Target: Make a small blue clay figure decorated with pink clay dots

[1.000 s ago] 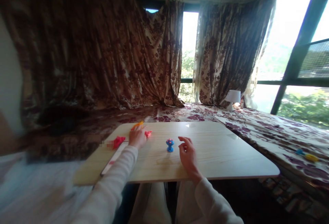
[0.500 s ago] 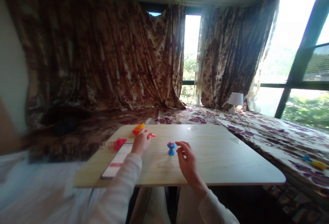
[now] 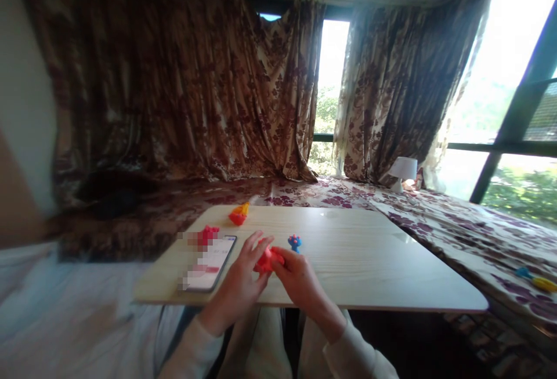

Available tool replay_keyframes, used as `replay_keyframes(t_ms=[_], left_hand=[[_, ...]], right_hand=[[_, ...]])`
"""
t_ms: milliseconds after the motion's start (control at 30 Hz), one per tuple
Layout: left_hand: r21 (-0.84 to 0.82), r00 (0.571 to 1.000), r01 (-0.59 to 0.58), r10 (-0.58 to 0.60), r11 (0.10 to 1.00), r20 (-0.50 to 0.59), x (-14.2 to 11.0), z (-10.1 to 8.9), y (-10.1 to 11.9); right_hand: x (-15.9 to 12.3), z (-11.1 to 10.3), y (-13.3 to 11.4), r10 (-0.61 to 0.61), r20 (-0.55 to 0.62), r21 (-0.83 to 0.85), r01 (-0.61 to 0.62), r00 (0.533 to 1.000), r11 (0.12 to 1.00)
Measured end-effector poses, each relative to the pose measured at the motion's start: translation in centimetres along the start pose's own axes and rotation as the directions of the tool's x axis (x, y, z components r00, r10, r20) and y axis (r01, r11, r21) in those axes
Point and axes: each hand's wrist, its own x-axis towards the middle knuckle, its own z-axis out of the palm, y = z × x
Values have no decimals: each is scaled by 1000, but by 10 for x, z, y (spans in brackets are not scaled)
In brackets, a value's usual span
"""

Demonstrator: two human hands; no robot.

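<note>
Two bare hands together over the near part of the table (image 3: pixel 361 277), red toy piece (image 3: pixel 265 258) right between the fingertips. Right hand (image 3: pixel 301 277) in a narrow pinch on its right side, left hand (image 3: pixel 242 269) loosely cupped along its left; honestly can't tell how firm on that side. Can't make out its long axis either, too much under fingers. Blue toy (image 3: pixel 295 244) upright just past the right hand's knuckles, so nearer the right hand than the left; can't judge the gap. Phone (image 3: pixel 211 271) just left of the left hand, pink-red toy piece (image 3: pixel 211 233) farther out that way, orange-and-red toy piece (image 3: pixel 239 215) well beyond the left fingertips. Table's near edge right below the wrists, so little slack there; way more tabletop off to the right.
</note>
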Motion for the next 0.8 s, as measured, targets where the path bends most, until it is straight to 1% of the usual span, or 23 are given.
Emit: replay_keyframes(t_ms=[67, 100, 133, 200, 267, 300, 333, 400, 467, 500, 567, 600, 667, 767, 800], left_hand=[[15, 997, 16, -17, 1000, 71, 1, 0, 2], [7, 995, 32, -32, 999, 93, 1, 0, 2], [-8, 994, 50, -48, 999, 100, 0, -1, 3], [-44, 993, 80, -75, 996, 88, -1, -1, 4], [-76, 993, 102, -97, 992, 72, -2, -1, 5], [-88, 992, 114, -108, 990, 65, -2, -1, 6], [-97, 991, 127, -122, 987, 58, -2, -1, 6], [-119, 987, 160, -156, 980, 39, -2, 0, 8], [-153, 981, 194, -193, 969, 17, -1, 1, 11], [-169, 978, 207, -207, 964, 16, 0, 2, 12], [-182, 977, 215, -214, 959, 24, 1, 5, 16], [-174, 978, 208, -207, 963, 26, 2, 7, 18], [-133, 985, 171, -170, 976, 20, 4, 10, 18], [-15, 994, 108, -108, 994, -27, 12, 6, 5], [43, 992, 104, -101, 994, -76, 17, 2, -4]], right_hand=[[-3, -5, -4, -76, 86, -125, 86, 993, 988], [-5, -6, -6, -99, 145, -192, 126, 985, 973], [-7, -8, -8, -106, 177, -257, 150, 978, 955], [-11, -7, -11, -103, 201, -380, 174, 974, 908], [-14, -4, -11, -107, 181, -460, 180, 978, 870], [-15, -1, -9, -114, 162, -472, 179, 980, 863], [-15, 1, -7, -120, 144, -463, 174, 982, 869], [-15, 5, -1, -96, 102, -373, 127, 990, 919], [-14, 7, 6, 8, 68, -188, 5, 998, 982], [-13, 7, 9, 81, 65, -74, -76, 995, 994], [-13, 7, 13, 210, 82, 122, -219, 974, 968], [-13, 7, 14, 244, 83, 177, -255, 966, 951], [-13, 5, 16, 243, 38, 177, -246, 969, 953], [-16, -7, 20, 154, -68, 23, -153, 986, 988], [-17, -14, 22, 133, -96, -25, -136, 987, 990]])
